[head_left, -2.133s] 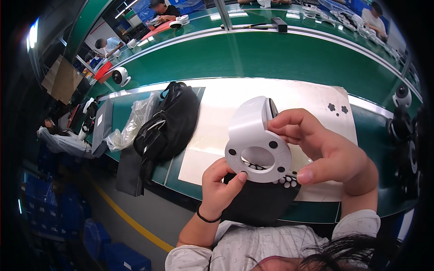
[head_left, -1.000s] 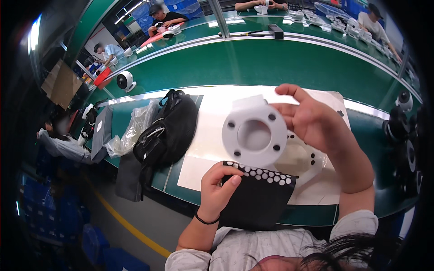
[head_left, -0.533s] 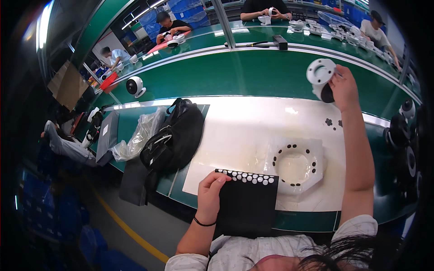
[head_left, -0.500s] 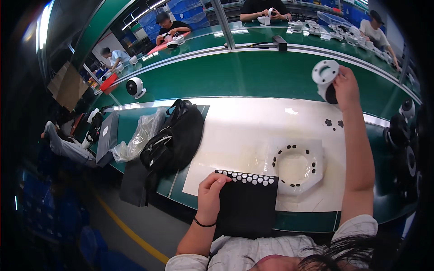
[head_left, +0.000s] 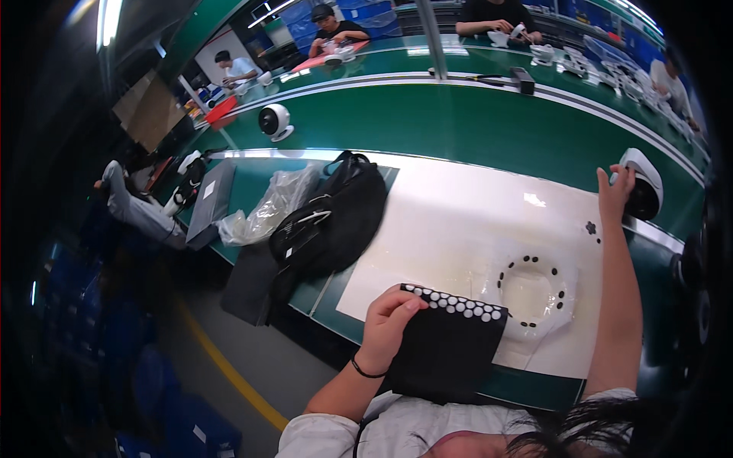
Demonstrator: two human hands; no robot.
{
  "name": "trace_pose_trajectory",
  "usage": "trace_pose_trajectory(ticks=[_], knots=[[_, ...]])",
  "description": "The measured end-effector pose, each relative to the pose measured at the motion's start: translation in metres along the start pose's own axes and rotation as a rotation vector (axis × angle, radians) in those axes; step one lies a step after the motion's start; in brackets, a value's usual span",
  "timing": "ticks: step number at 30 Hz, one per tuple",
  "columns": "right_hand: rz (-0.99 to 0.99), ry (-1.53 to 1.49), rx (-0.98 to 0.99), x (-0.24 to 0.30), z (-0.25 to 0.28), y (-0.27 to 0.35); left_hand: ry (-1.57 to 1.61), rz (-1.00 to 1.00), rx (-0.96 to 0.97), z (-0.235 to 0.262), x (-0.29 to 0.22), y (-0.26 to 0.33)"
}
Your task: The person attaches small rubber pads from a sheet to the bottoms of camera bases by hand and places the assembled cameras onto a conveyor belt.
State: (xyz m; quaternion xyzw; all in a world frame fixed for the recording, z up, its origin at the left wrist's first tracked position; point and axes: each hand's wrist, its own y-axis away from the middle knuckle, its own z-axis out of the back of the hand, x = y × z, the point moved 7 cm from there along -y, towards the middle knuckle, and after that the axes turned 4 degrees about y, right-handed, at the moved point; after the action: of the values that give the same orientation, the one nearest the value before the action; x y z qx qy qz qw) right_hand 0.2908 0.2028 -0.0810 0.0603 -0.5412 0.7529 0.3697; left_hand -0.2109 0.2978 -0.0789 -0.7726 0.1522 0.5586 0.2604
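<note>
My left hand (head_left: pixel 389 324) pinches the top left corner of a black sheet (head_left: pixel 447 351), with thumb and fingers closed on it. Rows of round white dots (head_left: pixel 460 304) run along its upper edge. Out at the far right, my right hand (head_left: pixel 617 195) reaches to a round white device with a black face (head_left: pixel 645 183), at the edge of the green belt. Its fingertips are at the device's left side, while the thumb stands apart from the fingers. Whether the fingertips still touch the device is hard to see.
A pale octagonal ring fixture (head_left: pixel 566 305) with small black pads lies on a white board (head_left: pixel 427 202). A black bag (head_left: pixel 343 217) and clear plastic bag (head_left: pixel 271 206) sit left. Another white device (head_left: pixel 275 122) stands on the green belt (head_left: pixel 366 114). Several people work beyond.
My right hand has moved lower and turned the device, whose base no longer faces me, at the belt's edge. The thumb has come away from it. My left hand still grips the sheet; the view has shifted.
</note>
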Motion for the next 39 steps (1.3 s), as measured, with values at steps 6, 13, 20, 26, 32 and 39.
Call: trace_pose_trajectory(ticks=[6, 13, 20, 26, 32, 39], knots=[[-0.105, -0.065, 0.180, -0.010, -0.029, 0.013, -0.018, 0.003, 0.034, 0.001, 0.000, 0.000], [-0.047, 0.069, 0.189, -0.018, -0.023, 0.008, -0.027, 0.000, 0.027, 0.000, 0.001, 0.001], [0.056, 0.248, 0.317, 0.011, -0.024, 0.019, -0.047, 0.011, 0.040, 0.003, 0.005, 0.001], [0.204, 0.343, 0.766, 0.046, -0.034, 0.035, -0.033, 0.049, 0.042, 0.004, 0.009, 0.001], [0.111, 0.332, 0.787, 0.041, -0.037, 0.035, -0.041, 0.053, 0.043, 0.003, 0.007, 0.002], [0.037, 0.448, 0.804, 0.047, -0.022, 0.029, -0.027, 0.033, 0.028, 0.003, 0.008, 0.002]])
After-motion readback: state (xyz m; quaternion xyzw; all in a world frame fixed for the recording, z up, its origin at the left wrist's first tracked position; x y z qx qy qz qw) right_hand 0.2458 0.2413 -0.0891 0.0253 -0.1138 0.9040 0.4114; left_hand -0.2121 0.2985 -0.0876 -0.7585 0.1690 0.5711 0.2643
